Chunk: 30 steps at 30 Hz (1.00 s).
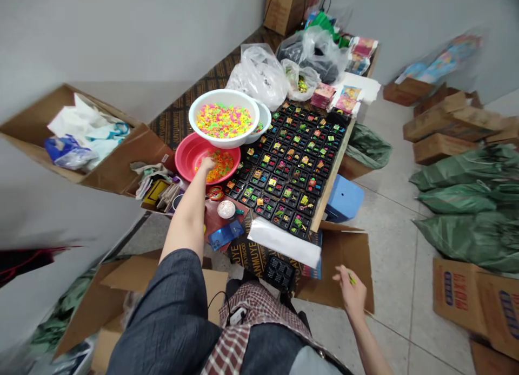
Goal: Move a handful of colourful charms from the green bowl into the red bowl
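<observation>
Head cam: left hand [207,164] clenched in the beads [221,165], red bowl [187,157] at worktop's near-left corner. Right hand [352,293] pinching green bit [351,278] off near edge. Step looks like grabbing beads; nxt needs carry to black trays [290,164].

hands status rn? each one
Left hand: reaching into the pink bowl, fingers down in the orange pieces; grip cannot be told.
Right hand: closed on a small green piece.

2 white bowls [224,118], 1 red basin [190,156], 1 blue stool [344,197] right of table, 3 green sacks [466,207] far right, 2 hands: left hand [208,163], right hand [352,293]
</observation>
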Each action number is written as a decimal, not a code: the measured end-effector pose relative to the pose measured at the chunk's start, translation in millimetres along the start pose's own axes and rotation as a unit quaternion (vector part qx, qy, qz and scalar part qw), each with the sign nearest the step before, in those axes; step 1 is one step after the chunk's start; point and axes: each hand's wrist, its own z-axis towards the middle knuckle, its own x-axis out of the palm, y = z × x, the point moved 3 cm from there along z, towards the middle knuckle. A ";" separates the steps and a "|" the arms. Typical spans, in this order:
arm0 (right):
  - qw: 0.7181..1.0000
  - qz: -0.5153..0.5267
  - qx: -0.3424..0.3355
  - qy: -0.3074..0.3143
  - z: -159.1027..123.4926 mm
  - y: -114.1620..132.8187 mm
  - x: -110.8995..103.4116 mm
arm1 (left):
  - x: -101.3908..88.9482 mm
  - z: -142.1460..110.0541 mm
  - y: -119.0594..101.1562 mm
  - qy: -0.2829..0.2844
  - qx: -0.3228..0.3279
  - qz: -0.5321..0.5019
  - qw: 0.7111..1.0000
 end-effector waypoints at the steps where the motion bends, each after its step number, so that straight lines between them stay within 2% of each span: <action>1: 0.999 0.014 -0.013 0.035 1.9 14.7 12.7 | 2.3 -5.9 0.0 -0.009 -0.007 0.010 1.000; 4: 0.992 0.042 -0.066 0.103 4.3 58.5 51.3 | 20.4 -42.3 17.8 0.011 -0.021 0.066 0.998; 7: 0.978 0.055 -0.140 0.146 9.1 92.0 88.6 | 42.3 -115.4 61.5 0.090 -0.057 0.087 0.990; 9: 0.962 0.032 -0.216 0.165 8.6 109.5 107.6 | 51.2 -178.0 98.6 0.188 -0.133 0.096 0.968; 11: 0.939 -0.035 -0.286 0.187 1.8 122.5 120.4 | 53.9 -234.0 132.3 0.248 -0.193 0.087 0.945; 13: 0.908 -0.137 -0.332 0.214 -8.5 129.2 127.2 | 54.8 -272.3 160.3 0.264 -0.304 -0.014 0.915; 14: 0.891 -0.188 -0.345 0.228 -13.4 130.2 128.8 | 54.4 -282.3 169.4 0.259 -0.329 -0.047 0.907; 16: 0.863 -0.258 -0.354 0.251 -20.9 128.2 129.4 | 51.0 -288.1 179.8 0.243 -0.348 -0.077 0.902; 17: 0.858 -0.268 -0.352 0.262 -23.0 125.9 129.3 | 48.0 -286.3 181.7 0.235 -0.347 -0.076 0.905; 19: 0.871 -0.225 -0.331 0.286 -23.8 119.6 129.3 | 40.4 -279.7 181.8 0.224 -0.346 -0.069 0.909; 21: 0.898 -0.114 -0.277 0.323 -20.7 111.2 130.9 | 33.1 -273.8 179.5 0.216 -0.343 -0.062 0.912; 24: 0.916 0.060 -0.134 0.373 -12.8 96.3 135.8 | 27.2 -273.0 177.0 0.214 -0.328 -0.044 0.919; 26: 0.916 0.112 -0.062 0.380 -9.1 88.2 138.1 | 26.9 -277.5 177.7 0.219 -0.312 -0.025 0.924; 28: 0.919 0.115 -0.045 0.373 -8.1 83.1 138.0 | 28.3 -280.7 178.8 0.222 -0.289 0.002 0.931; 30: 0.925 0.104 -0.059 0.362 -9.1 78.5 134.6 | 29.9 -274.5 176.1 0.209 -0.257 0.027 0.943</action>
